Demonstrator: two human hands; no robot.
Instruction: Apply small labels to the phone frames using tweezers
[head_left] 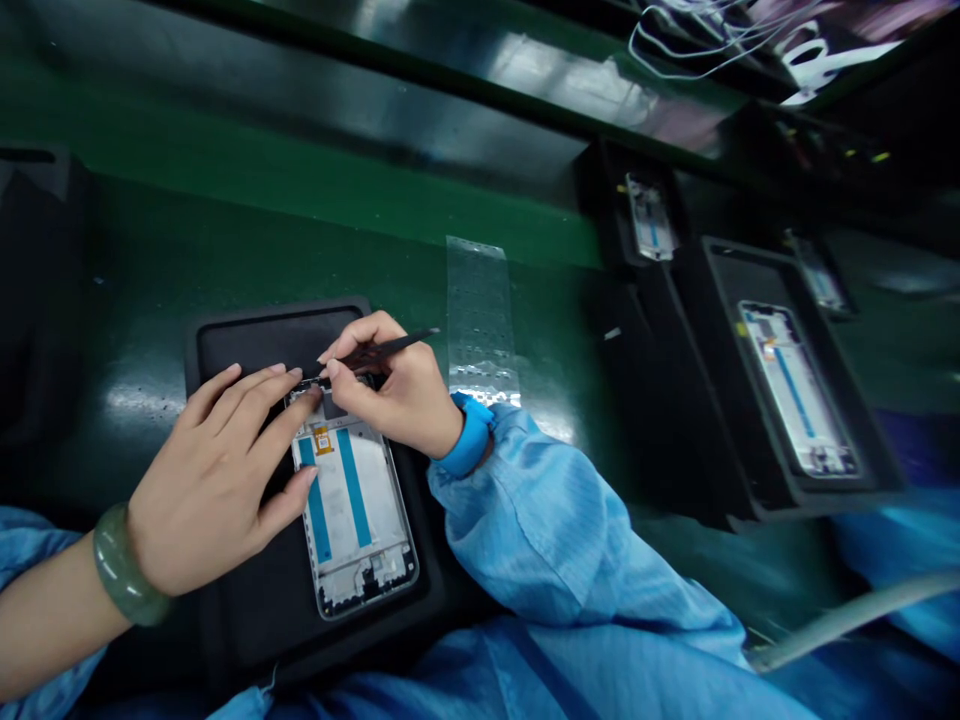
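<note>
An opened phone housing [375, 540], silver inside with two blue strips and a small orange flex piece, lies in a black tray [225, 640]. My left hand [217, 470] is spread over its upper left side, fingers stretched out, the index fingertip touching the top end and the thumb at the left edge. Black tweezers [394, 345] are pinched in my right hand [397, 390], above the phone's top edge. Their tips are hidden behind my fingers, so I cannot tell whether they grip anything.
On the green table [150, 240], a clear plastic strip [478, 310] with small marks lies right of the tray. Stacked black trays [750, 430] at the right hold more phone housings [799, 390]. White cables [697, 40] lie at the top right; another dark tray [37, 300] sits left.
</note>
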